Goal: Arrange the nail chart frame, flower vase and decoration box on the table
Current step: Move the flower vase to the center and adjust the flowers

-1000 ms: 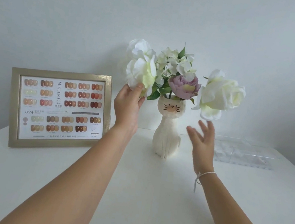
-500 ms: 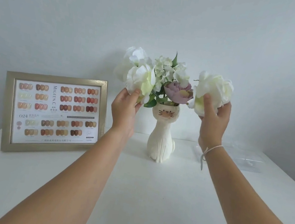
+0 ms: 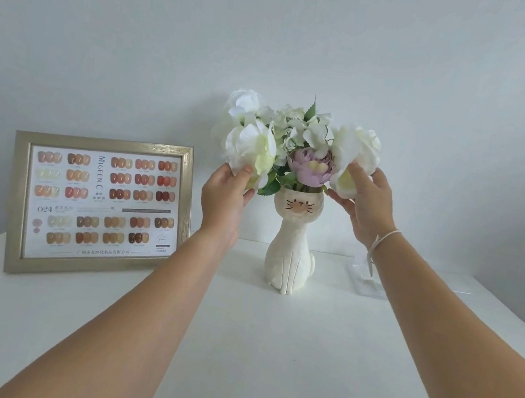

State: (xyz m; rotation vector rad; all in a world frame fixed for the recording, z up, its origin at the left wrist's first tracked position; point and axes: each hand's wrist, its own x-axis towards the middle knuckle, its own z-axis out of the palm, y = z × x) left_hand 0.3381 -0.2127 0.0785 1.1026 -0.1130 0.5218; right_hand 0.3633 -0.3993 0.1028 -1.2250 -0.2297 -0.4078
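Head view, frame: the nail chart frame [image 3: 98,206] stands upright at the far left of the table [image 3: 262,355], propped back near the wall [image 3: 282,28]; its gold border faces the viewer; it looks placed.

Head view, vase: the flower vase [image 3: 291,248], a white cat shape with a drawn face, stands upright at the far middle, well right of the frame and apart from it; white blooms, green leaves and one purple flower [image 3: 309,170] fill its top.

Head view, left hand: the left hand [image 3: 224,197] pinches the lower edge of the left white bloom [image 3: 250,151] between thumb and fingertips; it is grasping petals, not the vase body.

Head view, right hand: the right hand [image 3: 366,205] curls its fingers round the underside of the right white bloom [image 3: 352,160]; a thin white cord [image 3: 380,243] circles that wrist.

Head view, box: the decoration box [image 3: 369,279], clear and hard to read, lies flat at the far right, mostly hidden behind the right forearm; its contents cannot be told.

Progress: all three things are on the table in a row, frame left, vase middle, box right; the hands seem to be tidying the bouquet; what is left, judging from this, is finishing the flowers and perhaps squaring the box.
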